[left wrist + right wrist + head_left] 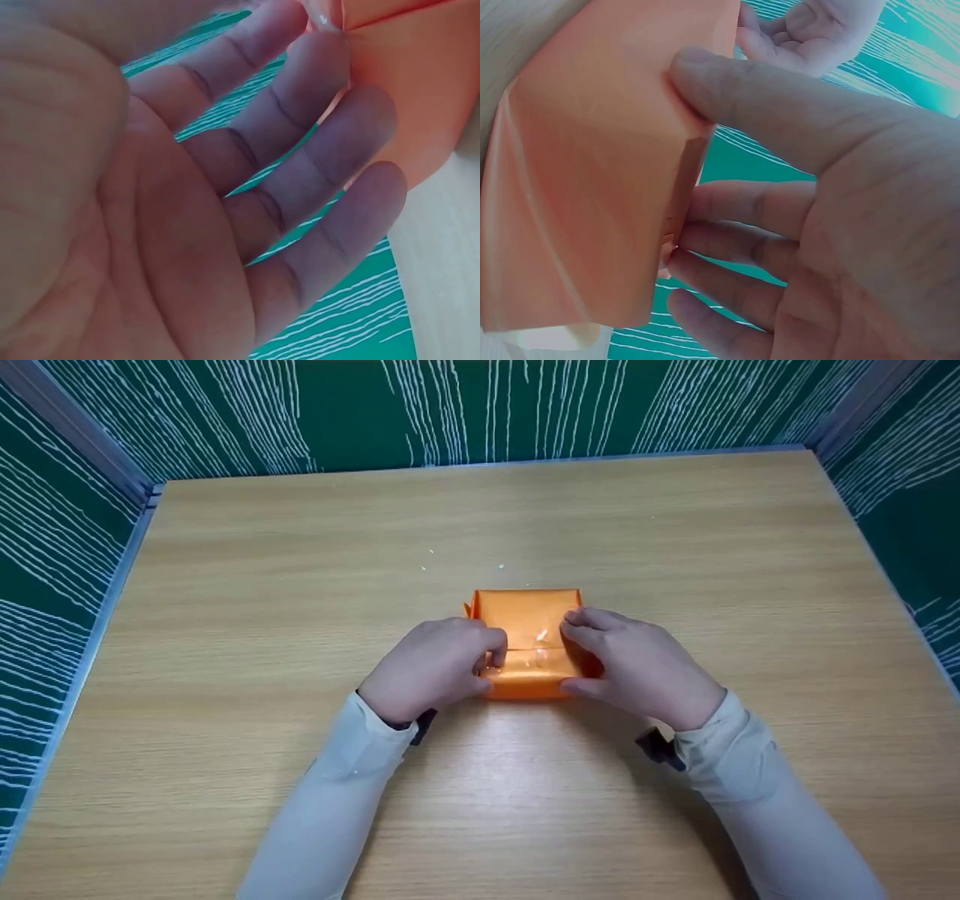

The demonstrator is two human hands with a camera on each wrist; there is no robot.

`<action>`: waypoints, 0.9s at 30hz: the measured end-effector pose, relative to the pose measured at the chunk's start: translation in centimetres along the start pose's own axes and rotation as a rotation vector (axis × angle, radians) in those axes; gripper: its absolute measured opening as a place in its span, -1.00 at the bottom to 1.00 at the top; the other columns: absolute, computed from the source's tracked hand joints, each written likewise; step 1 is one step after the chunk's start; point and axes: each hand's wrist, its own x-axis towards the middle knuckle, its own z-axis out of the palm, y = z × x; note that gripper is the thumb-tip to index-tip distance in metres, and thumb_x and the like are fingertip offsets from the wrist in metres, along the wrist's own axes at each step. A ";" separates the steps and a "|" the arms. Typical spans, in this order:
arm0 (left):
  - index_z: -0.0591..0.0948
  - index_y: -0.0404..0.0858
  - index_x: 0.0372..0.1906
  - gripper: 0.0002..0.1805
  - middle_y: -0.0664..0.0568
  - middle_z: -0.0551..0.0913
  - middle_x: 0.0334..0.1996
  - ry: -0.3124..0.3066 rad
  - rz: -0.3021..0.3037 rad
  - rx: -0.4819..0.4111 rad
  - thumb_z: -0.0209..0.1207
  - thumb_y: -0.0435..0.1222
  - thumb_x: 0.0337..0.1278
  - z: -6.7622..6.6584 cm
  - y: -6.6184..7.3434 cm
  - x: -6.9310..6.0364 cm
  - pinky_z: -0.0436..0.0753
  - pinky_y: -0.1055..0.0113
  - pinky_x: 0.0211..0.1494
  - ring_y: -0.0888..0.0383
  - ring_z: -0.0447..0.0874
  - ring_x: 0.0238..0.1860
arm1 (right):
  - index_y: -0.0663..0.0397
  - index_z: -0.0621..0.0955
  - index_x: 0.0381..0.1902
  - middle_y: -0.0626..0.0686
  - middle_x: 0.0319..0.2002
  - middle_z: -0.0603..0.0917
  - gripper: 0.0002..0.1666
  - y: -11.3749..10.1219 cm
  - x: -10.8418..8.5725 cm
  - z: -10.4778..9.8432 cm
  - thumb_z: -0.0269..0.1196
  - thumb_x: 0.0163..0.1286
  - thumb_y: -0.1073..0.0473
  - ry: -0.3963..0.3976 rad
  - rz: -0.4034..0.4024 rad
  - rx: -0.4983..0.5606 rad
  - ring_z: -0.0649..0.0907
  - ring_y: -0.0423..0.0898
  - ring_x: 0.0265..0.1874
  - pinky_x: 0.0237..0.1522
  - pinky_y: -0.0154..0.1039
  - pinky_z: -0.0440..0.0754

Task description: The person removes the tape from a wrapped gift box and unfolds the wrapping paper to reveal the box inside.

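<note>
A boxy package wrapped in shiny orange paper [525,615] lies on the wooden table, with a seam running across its top and glossy glints along it. At its left end my left hand [446,664] holds the package, index finger bent over the top and thumb at the near corner. In the left wrist view, the fingertips [375,112] touch the orange paper. My right hand [637,664] grips the right end, thumb against the near side and fingers on top. The right wrist view shows slanting creases on the orange paper [577,187]. The contents are mostly hidden.
The wooden table [300,555] extends all around the package. Small white scraps [501,566] lie just beyond it. Green walls with white streaks [352,420] border the back and both sides, and blue strips [105,622] line the table edges.
</note>
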 end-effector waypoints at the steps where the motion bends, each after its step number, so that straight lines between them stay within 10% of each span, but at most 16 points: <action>1: 0.62 -0.16 -0.24 -0.84 0.06 0.59 -0.36 0.000 -0.001 -0.002 0.40 -0.32 0.17 0.0 0.0 0.0 0.52 0.21 -0.17 0.05 0.52 -0.29 | 0.25 0.56 0.35 0.29 0.32 0.56 -0.11 0.0 0.0 0.0 0.56 0.19 -0.11 0.001 -0.001 0.000 0.60 0.27 0.26 0.24 0.18 0.57; 27: 0.60 -0.18 -0.21 -0.94 0.07 0.57 -0.32 0.006 0.011 -0.034 0.23 -0.37 0.25 0.2 -0.1 0.3 0.54 0.22 -0.13 0.05 0.53 -0.26 | 0.26 0.57 0.34 0.30 0.32 0.57 -0.12 0.0 0.0 0.0 0.57 0.18 -0.10 0.004 -0.004 0.003 0.61 0.27 0.25 0.21 0.19 0.59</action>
